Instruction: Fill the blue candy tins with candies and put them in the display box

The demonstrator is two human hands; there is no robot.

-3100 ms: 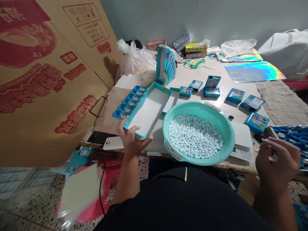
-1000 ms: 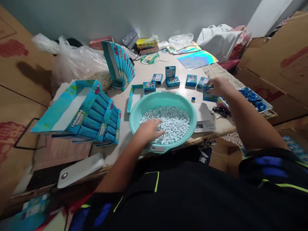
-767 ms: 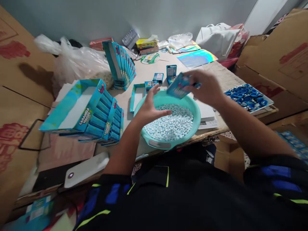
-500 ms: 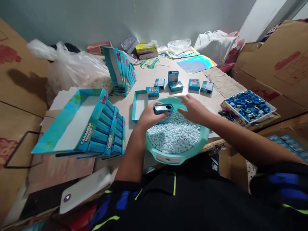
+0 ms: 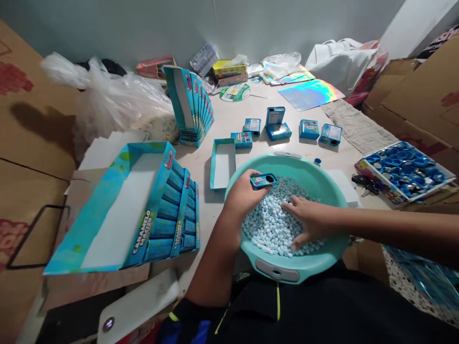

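Note:
My left hand (image 5: 244, 195) grips a small blue candy box (image 5: 264, 180) at the left inside of a turquoise basin (image 5: 319, 179). A dark round hole shows in the box's upper face. Pale blue and white candies (image 5: 268, 224) cover the basin's bottom. My right hand (image 5: 310, 222) reaches in from the right, fingers apart, the tips touching the candies. Left of the basin lies a shallow open blue tray (image 5: 223, 165) with a white inside. Several more small candy boxes (image 5: 309, 129) sit behind the basin, one standing on another.
A blue display carton (image 5: 143, 215) with stepped rows stands at left, and a fan of nested cartons (image 5: 193, 105) behind it. At right are a box of blue caps (image 5: 403, 167) and keys (image 5: 364, 182). One loose blue cap (image 5: 317, 161) lies behind the basin.
My right hand has gone from the basin's far rim down onto the candies. My left hand still holds the box, now lower over the basin. The view has shifted.

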